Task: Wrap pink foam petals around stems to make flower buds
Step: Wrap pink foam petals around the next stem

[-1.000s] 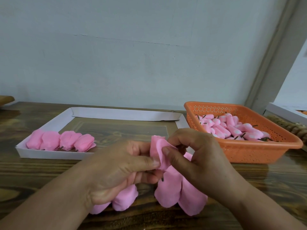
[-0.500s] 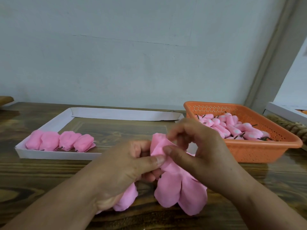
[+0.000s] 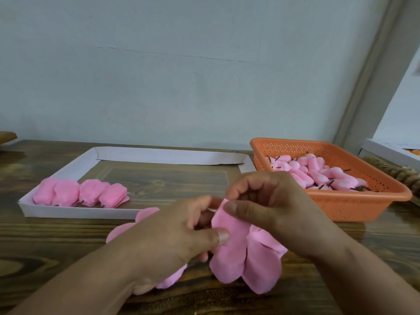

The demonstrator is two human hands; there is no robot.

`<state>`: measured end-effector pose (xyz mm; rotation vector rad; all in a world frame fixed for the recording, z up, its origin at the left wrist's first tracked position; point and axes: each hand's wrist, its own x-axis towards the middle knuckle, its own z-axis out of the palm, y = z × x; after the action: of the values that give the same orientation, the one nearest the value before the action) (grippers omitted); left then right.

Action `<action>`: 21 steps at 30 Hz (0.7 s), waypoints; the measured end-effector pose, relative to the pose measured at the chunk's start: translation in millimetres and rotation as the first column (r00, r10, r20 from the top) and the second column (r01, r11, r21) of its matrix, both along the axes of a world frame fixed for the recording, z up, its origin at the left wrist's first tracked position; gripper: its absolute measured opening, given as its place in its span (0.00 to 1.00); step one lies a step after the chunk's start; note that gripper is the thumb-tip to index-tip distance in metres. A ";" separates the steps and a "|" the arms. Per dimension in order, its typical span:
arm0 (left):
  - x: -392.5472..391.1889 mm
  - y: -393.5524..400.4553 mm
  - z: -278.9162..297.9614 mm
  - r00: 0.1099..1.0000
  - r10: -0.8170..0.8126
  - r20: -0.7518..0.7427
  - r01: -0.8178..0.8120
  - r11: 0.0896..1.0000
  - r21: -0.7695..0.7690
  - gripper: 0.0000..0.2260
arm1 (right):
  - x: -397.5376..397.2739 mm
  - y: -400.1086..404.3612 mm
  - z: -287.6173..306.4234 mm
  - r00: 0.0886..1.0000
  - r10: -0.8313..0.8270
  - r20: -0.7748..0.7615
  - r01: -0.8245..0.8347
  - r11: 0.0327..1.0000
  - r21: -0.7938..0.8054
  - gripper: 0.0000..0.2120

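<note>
A pink foam petal piece point(image 3: 241, 253) with several lobes hangs between my two hands above the wooden table point(image 3: 56, 246). My left hand point(image 3: 168, 237) grips it from the left, thumb pressed on the front of one lobe. My right hand point(image 3: 272, 208) pinches the top edge of the same piece between thumb and fingers. More pink lobes stick out behind and under my left hand. The stem inside is hidden by the foam and fingers. Several wrapped pink buds point(image 3: 81, 194) lie in a row at the left of a white paper tray point(image 3: 75, 212).
An orange perforated basket point(image 3: 354, 208) at the right holds several small pink bud cores with dark stems point(image 3: 318, 176). A rope-like bundle point(image 3: 395, 176) and a white box edge point(image 3: 386, 151) lie at the far right. A grey wall runs behind the table.
Both hands have shifted slightly left and down with the petal piece. My right hand has turned the top lobe over, and more pink foam now shows behind my left hand.
</note>
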<state>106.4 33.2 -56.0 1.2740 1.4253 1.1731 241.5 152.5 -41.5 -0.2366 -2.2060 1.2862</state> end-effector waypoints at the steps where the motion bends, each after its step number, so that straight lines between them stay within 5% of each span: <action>1: -0.2 1.0 -1.0 0.999 0.036 0.009 -0.036 0.999 0.006 0.11 | -0.1 0.3 -0.4 1.000 -0.022 -0.014 0.022 1.000 -0.005 0.03; 10: 8.6 10.3 -12.9 0.925 0.355 0.136 -0.374 0.914 0.156 0.06 | -6.4 -10.0 -2.9 0.972 -0.221 -0.079 0.217 0.974 -0.056 0.05; 21: 15.4 11.0 -15.2 0.907 0.392 0.156 -0.414 0.896 0.161 0.16 | -9.4 -16.6 -2.8 0.943 -0.327 -0.061 0.322 0.943 -0.081 0.05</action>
<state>121.7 44.2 -71.2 1.0347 1.5617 1.6727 232.1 135.9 -44.3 -0.5472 -1.9611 1.1679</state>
